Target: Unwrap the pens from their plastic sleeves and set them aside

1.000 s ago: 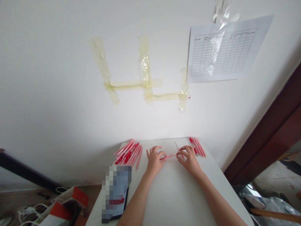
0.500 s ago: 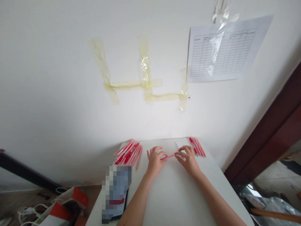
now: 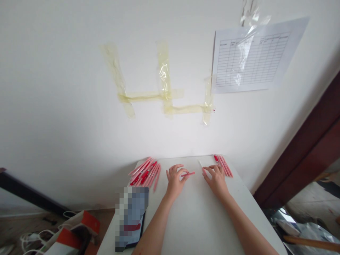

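My left hand (image 3: 174,180) pinches a slim pink-red pen piece (image 3: 190,174) between thumb and fingers, its free end pointing right. To the right, my right hand (image 3: 217,180) has its thumb and fingertips closed on another pink pen part (image 3: 204,171) just above the table. Beside those fingertips, a thin whitish stick (image 3: 200,163) extends toward the wall; I cannot tell whether it joins the pink part. A row of pink pens (image 3: 225,165) lies beyond my right hand, partly hidden by it. Left of my left hand is a heap of pink and red pens (image 3: 145,173).
A dark-edged phone (image 3: 135,237), mostly blurred out, lies at the left of the white table (image 3: 196,219). The wall behind carries yellowish tape (image 3: 164,78) and a taped printed sheet (image 3: 247,63). Orange-and-white bags (image 3: 69,239) stand on the floor at left.
My right hand has come off the piece in my left hand and shifted right, its fingers now on another pink part. My left hand stays almost where it was.
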The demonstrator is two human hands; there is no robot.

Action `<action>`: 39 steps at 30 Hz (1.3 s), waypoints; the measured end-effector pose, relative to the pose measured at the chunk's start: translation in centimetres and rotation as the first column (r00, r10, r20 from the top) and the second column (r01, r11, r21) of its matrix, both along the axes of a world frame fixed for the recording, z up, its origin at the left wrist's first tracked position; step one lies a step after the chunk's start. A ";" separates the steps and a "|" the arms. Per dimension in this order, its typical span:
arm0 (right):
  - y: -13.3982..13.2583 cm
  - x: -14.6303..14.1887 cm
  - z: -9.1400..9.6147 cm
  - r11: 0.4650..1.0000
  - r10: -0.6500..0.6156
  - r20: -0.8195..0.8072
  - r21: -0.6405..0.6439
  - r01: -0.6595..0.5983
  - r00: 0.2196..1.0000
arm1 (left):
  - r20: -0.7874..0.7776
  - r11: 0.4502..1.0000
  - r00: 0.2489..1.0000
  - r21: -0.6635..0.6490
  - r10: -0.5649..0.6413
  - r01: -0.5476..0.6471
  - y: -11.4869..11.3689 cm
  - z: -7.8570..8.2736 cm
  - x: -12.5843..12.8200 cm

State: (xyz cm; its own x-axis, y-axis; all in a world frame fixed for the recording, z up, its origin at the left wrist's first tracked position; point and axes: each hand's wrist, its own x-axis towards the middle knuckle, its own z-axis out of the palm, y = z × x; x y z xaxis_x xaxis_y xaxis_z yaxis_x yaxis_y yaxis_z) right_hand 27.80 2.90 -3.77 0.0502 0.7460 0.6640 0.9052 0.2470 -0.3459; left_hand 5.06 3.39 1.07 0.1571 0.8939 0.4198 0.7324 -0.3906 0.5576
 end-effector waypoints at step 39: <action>0.6 0.9 0.0 0.997 0.072 -0.115 0.040 -0.068 0.991 | -0.097 0.968 0.964 0.033 0.249 -0.247 0.2 -0.2 -0.7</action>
State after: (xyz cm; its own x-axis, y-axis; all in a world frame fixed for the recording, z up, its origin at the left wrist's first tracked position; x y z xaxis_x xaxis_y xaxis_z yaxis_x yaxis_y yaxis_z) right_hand 28.65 3.50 -3.81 0.0773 0.7258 0.6835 0.8393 0.3226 -0.4376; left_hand 4.39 3.59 0.86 -0.0265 0.9016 0.4318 0.8593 -0.2002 0.4707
